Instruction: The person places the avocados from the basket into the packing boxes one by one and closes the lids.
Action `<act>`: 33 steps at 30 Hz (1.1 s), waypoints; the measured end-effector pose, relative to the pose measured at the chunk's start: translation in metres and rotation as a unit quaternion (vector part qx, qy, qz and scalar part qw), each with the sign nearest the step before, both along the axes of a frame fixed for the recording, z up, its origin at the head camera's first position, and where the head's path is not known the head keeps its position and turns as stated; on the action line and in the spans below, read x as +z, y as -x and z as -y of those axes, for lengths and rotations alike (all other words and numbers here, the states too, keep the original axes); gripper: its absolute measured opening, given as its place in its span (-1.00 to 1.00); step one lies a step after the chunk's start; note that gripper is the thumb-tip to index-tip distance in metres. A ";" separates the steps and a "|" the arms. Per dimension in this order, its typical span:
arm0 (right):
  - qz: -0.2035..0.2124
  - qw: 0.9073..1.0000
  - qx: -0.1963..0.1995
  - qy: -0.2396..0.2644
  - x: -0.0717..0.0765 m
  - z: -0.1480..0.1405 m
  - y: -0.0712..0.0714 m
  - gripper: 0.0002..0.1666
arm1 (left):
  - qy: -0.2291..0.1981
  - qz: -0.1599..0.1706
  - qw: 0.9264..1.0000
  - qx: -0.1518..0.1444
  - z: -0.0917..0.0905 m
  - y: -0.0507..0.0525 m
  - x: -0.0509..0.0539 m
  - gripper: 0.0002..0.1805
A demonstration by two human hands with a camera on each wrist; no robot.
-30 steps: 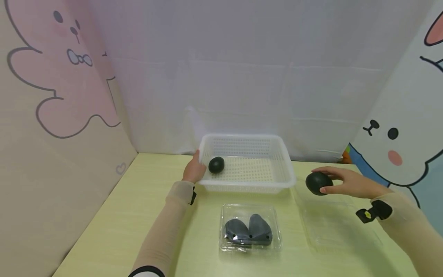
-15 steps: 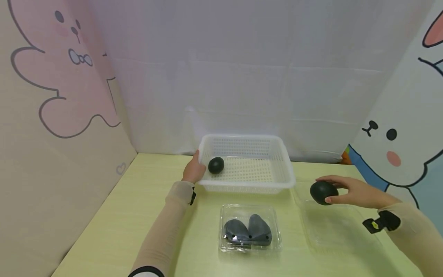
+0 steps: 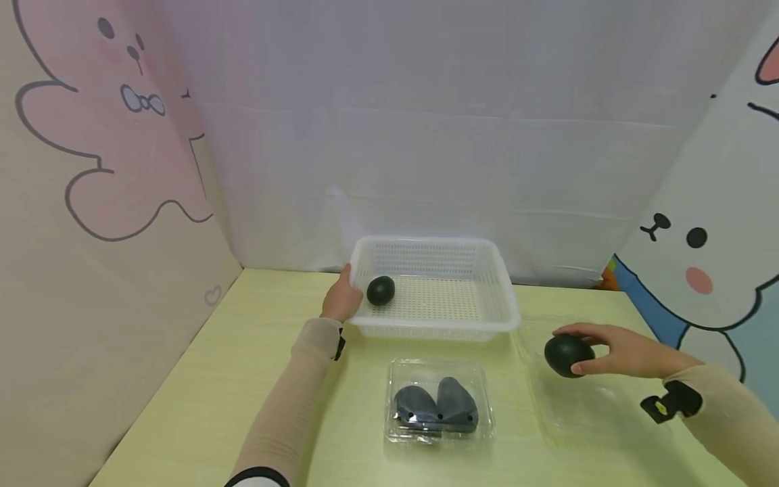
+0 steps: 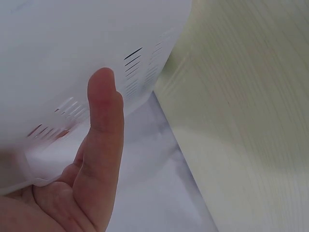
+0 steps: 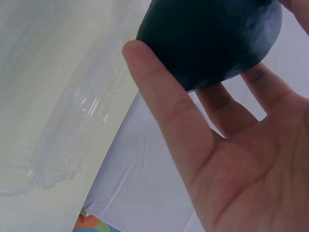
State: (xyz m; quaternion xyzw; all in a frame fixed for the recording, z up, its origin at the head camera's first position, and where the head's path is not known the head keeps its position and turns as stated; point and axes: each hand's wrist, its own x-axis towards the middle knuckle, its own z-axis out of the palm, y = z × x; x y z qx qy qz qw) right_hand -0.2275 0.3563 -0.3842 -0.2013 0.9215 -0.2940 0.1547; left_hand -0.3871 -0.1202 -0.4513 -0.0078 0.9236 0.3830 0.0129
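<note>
My right hand (image 3: pixel 621 350) holds a smooth, dark green avocado (image 3: pixel 567 355) between thumb and fingers, above an open clear plastic clamshell (image 3: pixel 599 406). In the right wrist view the avocado (image 5: pixel 212 43) fills the top, gripped by the fingers. My left hand (image 3: pixel 342 299) grips the left side of a white slotted plastic basket (image 3: pixel 426 328); in the left wrist view its thumb (image 4: pixel 104 106) lies along the basket's outer wall. Another dark avocado (image 3: pixel 381 291) rests at the left inside the basket.
A closed clear clamshell (image 3: pixel 438 368) holding two dark avocados (image 3: pixel 458 404) stands in front of the basket on the pale wooden table (image 3: pixel 213 406). White cloth (image 3: pixel 426 135) hangs close behind the basket. Cartoon-printed panels (image 3: pixel 700 270) stand at both sides.
My right hand has lowered the avocado toward the open clamshell, also moving slightly to the right. The left hand and the basket have stayed in place.
</note>
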 end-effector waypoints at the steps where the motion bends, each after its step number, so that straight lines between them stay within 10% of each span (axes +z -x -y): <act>1: 0.006 1.000 0.003 0.003 -0.001 0.000 0.001 -0.30 | 0.000 -0.001 1.000 0.001 -0.001 0.000 0.000 -0.17; 19: 0.092 0.996 0.018 0.001 -0.024 -0.003 -0.004 -0.30 | 0.005 0.000 1.000 0.002 -0.001 0.001 -0.002 -0.17; 33: 0.084 0.994 0.062 -0.022 -0.045 -0.004 -0.008 -0.29 | 0.008 -0.003 1.000 0.002 -0.002 0.000 -0.001 -0.18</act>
